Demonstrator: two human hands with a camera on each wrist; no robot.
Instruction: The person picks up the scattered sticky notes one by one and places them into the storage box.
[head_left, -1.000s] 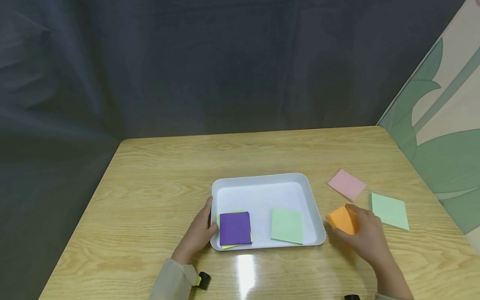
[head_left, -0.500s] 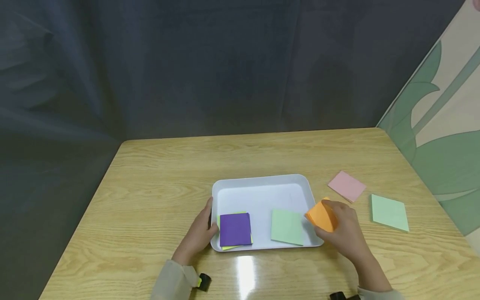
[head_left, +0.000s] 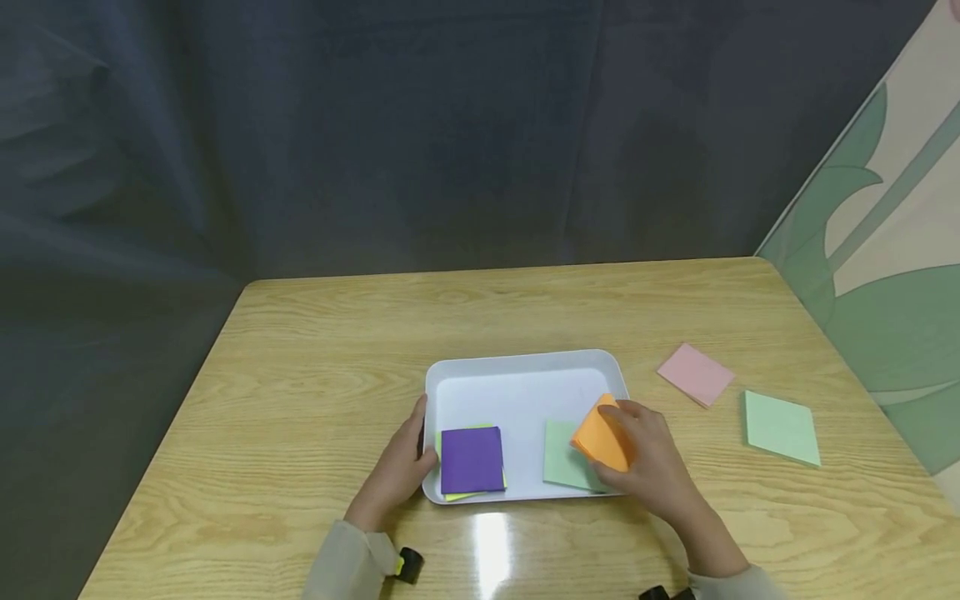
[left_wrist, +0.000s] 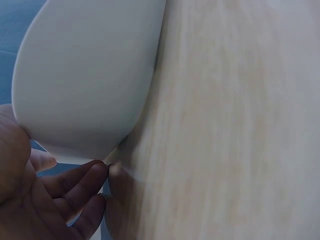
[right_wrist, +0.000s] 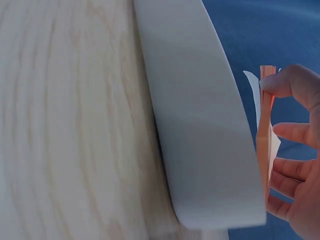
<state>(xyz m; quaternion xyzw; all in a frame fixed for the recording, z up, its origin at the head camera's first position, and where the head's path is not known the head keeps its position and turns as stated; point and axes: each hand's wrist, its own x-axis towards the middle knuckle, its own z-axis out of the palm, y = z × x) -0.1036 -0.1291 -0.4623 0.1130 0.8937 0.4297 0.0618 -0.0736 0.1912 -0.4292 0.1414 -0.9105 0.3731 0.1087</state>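
In the head view, the right hand [head_left: 648,454] pinches an orange sticky note pad [head_left: 603,437] between thumb and fingers, above the tray's right part. The right wrist view has this orange pad [right_wrist: 263,135] edge-on and slightly bent, with pale sheets splaying from it. Beneath it, partly covered, a light green pad [head_left: 562,458] lies in the white tray [head_left: 517,392]. The left hand [head_left: 393,467] holds the tray's left side, thumb at the rim and fingers along the outer wall. A purple pad [head_left: 472,460] rests on a yellow-green one [head_left: 459,497] in the tray's left part.
On the wooden table [head_left: 315,358], right of the tray, lie a pink pad [head_left: 696,374] and another light green pad [head_left: 782,427]. A dark cloth [head_left: 450,142] hangs behind the table. A patterned wall [head_left: 900,275] stands at the right.
The right hand has carried the orange pad leftward from the table beside the tray to above the light green pad inside it. The left hand and tray have stayed put.
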